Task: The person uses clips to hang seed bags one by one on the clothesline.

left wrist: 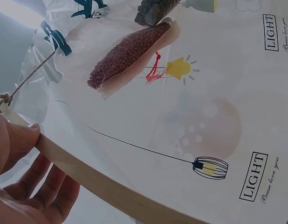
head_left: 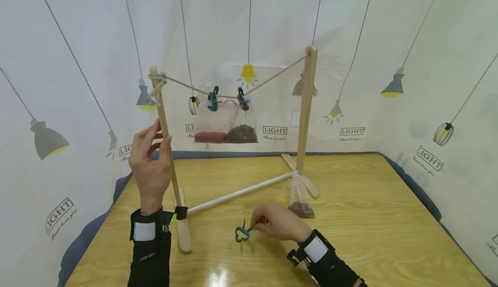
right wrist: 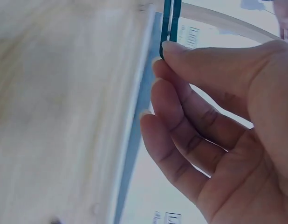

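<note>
My left hand [head_left: 152,161] grips the left wooden post [head_left: 161,110] of a small frame between thumb and fingers, below the knotted string [head_left: 277,74]. In the left wrist view the thumb [left wrist: 23,137] presses along the post's edge. Above the table, my right hand [head_left: 280,222] pinches a dark green plastic clip [head_left: 245,231] at one end; the right wrist view shows only the clip's lower part [right wrist: 166,28]. Two similar clips, a left one [head_left: 213,99] and a right one [head_left: 243,100], sit on the sagging string. From them hang a reddish-filled bag [head_left: 211,137] and a brown-filled bag [head_left: 242,134].
A white rod [head_left: 241,192] joins the feet of the left post and the right post [head_left: 307,110]. Beside the right foot, another small bag [head_left: 301,209] stands on the wooden table [head_left: 369,235]. Lamp-printed sheeting [head_left: 389,40] surrounds the table.
</note>
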Demonstrator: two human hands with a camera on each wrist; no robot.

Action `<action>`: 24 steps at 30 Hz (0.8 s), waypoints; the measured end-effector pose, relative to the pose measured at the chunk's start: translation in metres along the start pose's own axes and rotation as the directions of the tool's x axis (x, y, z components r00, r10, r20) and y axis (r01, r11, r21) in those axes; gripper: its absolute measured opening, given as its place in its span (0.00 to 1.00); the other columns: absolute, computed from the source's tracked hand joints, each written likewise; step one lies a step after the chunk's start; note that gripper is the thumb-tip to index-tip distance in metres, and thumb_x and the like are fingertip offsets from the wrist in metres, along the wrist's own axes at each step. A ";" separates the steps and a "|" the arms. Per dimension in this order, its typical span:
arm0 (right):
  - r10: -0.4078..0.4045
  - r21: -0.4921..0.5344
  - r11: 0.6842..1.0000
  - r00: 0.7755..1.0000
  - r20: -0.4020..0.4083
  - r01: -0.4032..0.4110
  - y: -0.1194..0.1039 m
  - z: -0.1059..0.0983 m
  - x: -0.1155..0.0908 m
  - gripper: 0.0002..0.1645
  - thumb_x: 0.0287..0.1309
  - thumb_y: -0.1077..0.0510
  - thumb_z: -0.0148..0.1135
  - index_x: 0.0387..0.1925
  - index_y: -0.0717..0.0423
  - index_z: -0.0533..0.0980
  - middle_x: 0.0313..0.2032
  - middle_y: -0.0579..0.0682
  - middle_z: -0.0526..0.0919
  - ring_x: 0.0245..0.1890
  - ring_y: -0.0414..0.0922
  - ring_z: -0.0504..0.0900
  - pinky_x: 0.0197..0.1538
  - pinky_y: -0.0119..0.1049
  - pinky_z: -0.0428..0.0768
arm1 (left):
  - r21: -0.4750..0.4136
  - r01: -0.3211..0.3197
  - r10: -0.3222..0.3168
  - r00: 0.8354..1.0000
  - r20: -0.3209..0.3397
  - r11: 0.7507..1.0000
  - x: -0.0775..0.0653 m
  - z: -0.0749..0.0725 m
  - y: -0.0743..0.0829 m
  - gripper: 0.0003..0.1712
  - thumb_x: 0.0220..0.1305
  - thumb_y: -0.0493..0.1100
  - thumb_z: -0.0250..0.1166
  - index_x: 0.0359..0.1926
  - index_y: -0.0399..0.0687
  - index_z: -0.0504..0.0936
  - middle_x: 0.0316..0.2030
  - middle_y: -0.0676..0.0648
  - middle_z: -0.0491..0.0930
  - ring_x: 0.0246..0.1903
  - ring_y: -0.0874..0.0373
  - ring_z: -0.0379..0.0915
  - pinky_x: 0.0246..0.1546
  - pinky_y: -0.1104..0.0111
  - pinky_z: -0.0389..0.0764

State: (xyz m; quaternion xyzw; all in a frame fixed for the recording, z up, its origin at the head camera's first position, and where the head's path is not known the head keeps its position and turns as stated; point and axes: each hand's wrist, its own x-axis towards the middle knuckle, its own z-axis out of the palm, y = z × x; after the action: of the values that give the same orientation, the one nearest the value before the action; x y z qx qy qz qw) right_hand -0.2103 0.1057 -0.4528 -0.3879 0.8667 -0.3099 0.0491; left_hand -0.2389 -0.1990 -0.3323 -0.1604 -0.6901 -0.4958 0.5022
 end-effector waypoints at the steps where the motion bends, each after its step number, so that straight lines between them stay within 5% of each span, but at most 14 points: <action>1: -0.015 0.001 1.000 1.000 -0.017 0.015 -0.002 -0.003 -0.001 0.06 0.64 0.63 0.68 0.36 0.49 0.87 0.34 0.43 0.88 0.33 0.29 0.81 0.38 0.25 0.83 | -0.002 0.000 0.000 1.000 -0.002 1.000 0.000 0.000 0.000 0.28 0.67 0.26 0.64 0.66 0.44 0.79 0.53 0.33 0.77 0.52 0.68 0.75 0.51 0.81 0.79; 12: -0.080 -0.010 0.997 0.979 -0.189 0.080 -0.020 -0.038 -0.009 0.04 0.65 0.60 0.69 0.38 0.49 0.86 0.35 0.42 0.89 0.33 0.31 0.82 0.38 0.26 0.84 | 0.028 -0.050 0.051 0.997 -0.054 0.998 0.003 -0.003 0.015 0.28 0.61 0.24 0.68 0.63 0.39 0.81 0.54 0.32 0.77 0.57 0.57 0.75 0.54 0.75 0.81; 24: -0.132 -0.012 0.990 0.889 -0.439 0.141 -0.039 -0.069 -0.015 0.06 0.62 0.62 0.71 0.39 0.48 0.86 0.33 0.42 0.88 0.31 0.32 0.82 0.36 0.28 0.86 | -0.005 -0.089 0.089 0.993 -0.074 0.996 -0.001 0.001 0.038 0.25 0.58 0.26 0.71 0.58 0.35 0.84 0.53 0.30 0.80 0.58 0.61 0.76 0.58 0.69 0.81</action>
State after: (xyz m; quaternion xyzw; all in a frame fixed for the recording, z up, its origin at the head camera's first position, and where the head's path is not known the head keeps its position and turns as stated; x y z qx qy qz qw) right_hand -0.1972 0.1303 -0.3773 -0.3675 0.8230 -0.4005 -0.1650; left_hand -0.2118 -0.1803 -0.3135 -0.1746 -0.6612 -0.4814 0.5483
